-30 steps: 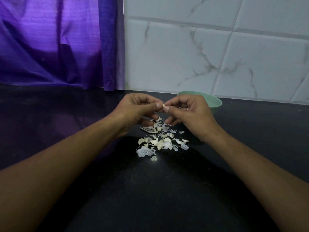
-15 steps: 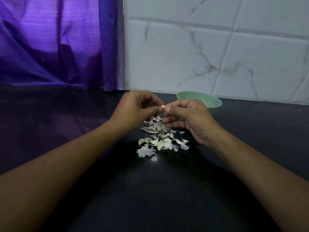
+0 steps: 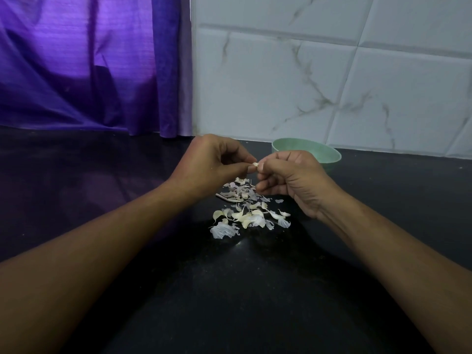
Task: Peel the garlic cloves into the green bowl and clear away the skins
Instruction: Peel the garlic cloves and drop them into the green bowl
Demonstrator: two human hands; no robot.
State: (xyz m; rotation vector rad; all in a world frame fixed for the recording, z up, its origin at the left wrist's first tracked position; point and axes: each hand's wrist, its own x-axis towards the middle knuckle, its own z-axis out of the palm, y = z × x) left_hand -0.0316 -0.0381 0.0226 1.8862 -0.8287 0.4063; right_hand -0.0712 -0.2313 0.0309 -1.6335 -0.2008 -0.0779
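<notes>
L hand (image 3: 212, 164) raised over counter, fingers curled, thumb and forefinger pinching small pale garlic clove (image 3: 255, 164). R hand (image 3: 293, 182), knuckles up, pinches same clove from 3 o'clock. Papery white skins (image 3: 247, 213) heaped on glossy black counter (image 3: 229, 302), 6 o'clock of hands. Smooth round green bowl (image 3: 332, 166) at 2 o'clock, behind R hand. Vs 0.5 s ago: pose, pile unchanged.

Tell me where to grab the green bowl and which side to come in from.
Best pinch the green bowl at its right rim, thumb inside, coming from above-right. That rim shows bare; the right hand hides its near-left edge, and the tiled wall stands close behind.
</notes>
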